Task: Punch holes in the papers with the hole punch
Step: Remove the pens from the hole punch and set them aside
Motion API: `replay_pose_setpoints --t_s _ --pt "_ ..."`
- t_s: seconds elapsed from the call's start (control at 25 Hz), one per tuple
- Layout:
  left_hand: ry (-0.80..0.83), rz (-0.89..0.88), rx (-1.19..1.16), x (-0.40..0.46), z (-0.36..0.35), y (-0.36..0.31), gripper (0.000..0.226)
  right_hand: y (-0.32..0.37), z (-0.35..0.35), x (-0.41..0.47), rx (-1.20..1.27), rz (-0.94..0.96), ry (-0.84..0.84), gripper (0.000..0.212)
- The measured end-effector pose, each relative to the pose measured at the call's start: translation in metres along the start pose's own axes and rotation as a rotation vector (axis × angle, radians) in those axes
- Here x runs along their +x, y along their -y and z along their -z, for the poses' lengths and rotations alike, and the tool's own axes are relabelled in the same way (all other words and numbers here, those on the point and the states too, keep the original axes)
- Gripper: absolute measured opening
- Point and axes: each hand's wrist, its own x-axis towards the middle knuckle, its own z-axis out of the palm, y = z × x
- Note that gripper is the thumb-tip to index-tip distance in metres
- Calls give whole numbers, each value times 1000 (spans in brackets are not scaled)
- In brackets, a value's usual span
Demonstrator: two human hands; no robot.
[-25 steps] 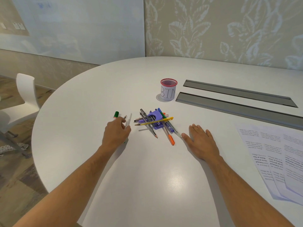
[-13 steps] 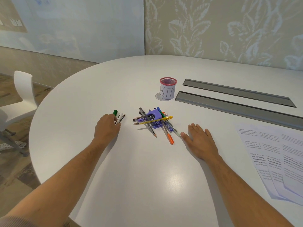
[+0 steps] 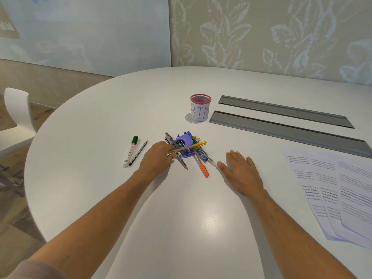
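A purple hole punch (image 3: pixel 184 140) lies mid-table under a pile of several pens and pencils, with a yellow pen (image 3: pixel 189 148) across its top. My left hand (image 3: pixel 158 159) is at the pile's left edge, fingertips touching the yellow pen's end and the grey pens; my knuckles hide whether they grip. Just right of the pile, my right hand (image 3: pixel 240 173) rests flat on the table with fingers spread, holding nothing. Three overlapping printed papers (image 3: pixel 332 190) lie at the right edge.
A green-capped white marker (image 3: pixel 130 151) and a pencil (image 3: pixel 138 153) lie side by side left of the pile. A pink-rimmed cup labelled BIN (image 3: pixel 200 109) stands behind it. Two grey cable slots (image 3: pixel 281 129) cross the white table (image 3: pixel 181 218). A white chair (image 3: pixel 18 117) stands at left.
My left hand has let go of the green marker and pencil, leaving them on the table, and moved right to the pile over the hole punch. My right hand has stayed put.
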Motion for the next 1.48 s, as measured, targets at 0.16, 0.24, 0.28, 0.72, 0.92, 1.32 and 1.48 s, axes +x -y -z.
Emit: replay_pose_setpoints --t_s 0.16,0.24,0.28,0.72,0.92,1.32,1.48 --pt "-79 9 -31 -1 0 4 16 1 2 -1 2 -2 -1 79" --pt "-169 59 -86 -2 4 8 15 2 2 -2 -2 -1 -4 83" --pt "-208 99 -99 -2 6 11 16 2 2 -2 -3 0 -7 84" --pt "-217 448 79 -11 16 36 27 1 0 -1 -6 -3 -4 72" --pt "-205 437 196 -15 14 40 30 1 0 -1 11 -4 -10 71" --pt "-164 170 237 -18 3 23 23 0 -1 -1 24 -4 -23 69" --pt "-166 251 256 -15 9 34 21 0 -2 0 19 -2 -26 70"
